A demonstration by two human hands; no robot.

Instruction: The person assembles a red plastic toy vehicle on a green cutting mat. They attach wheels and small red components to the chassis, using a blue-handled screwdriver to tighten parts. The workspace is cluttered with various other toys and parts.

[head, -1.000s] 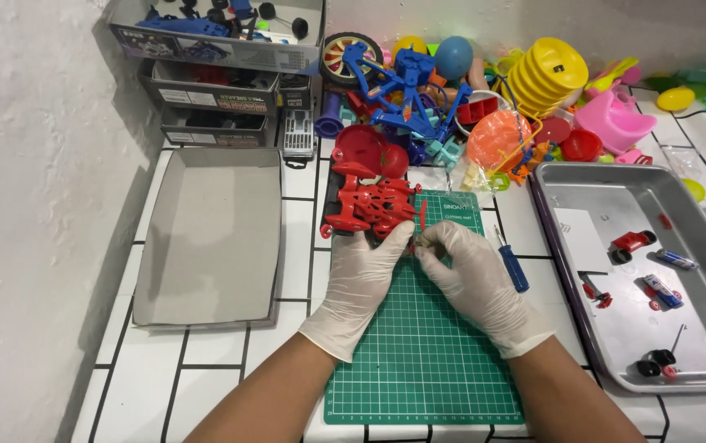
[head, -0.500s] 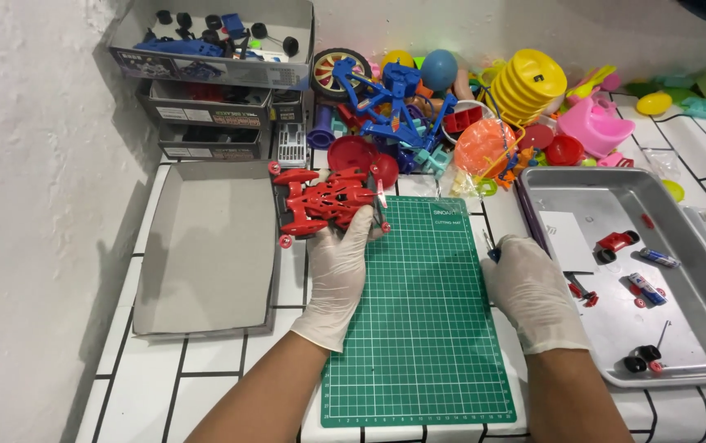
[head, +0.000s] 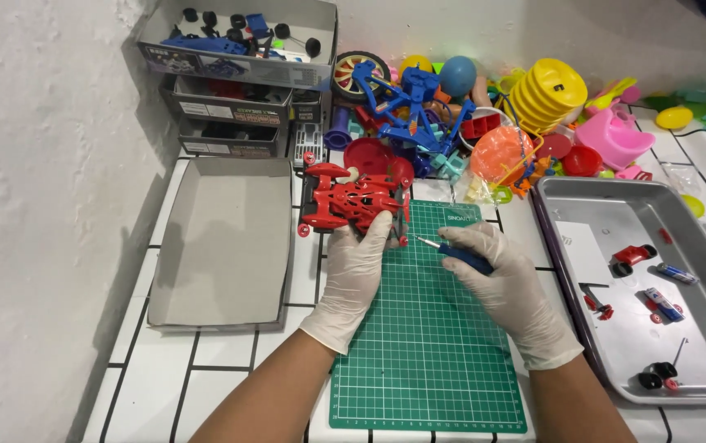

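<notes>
A red toy car chassis [head: 349, 199] lies at the far left corner of the green cutting mat [head: 431, 353]. My left hand [head: 355, 267], in a white glove, grips the car's near side and holds it steady. My right hand [head: 507, 287], also gloved, is closed around a blue-handled screwdriver [head: 460, 257]. The screwdriver's thin metal tip points left toward the car's right end, just short of it.
A shallow grey cardboard lid [head: 226, 238] lies to the left of the mat. A metal tray [head: 607, 217] on the right holds small red, blue and black car parts. Stacked parts boxes [head: 234, 82] and a heap of colourful plastic toys [head: 484, 123] line the back.
My right hand came back from the tray side holding the blue screwdriver and now points it at the car. My left hand kept hold of the car, now turned slightly.
</notes>
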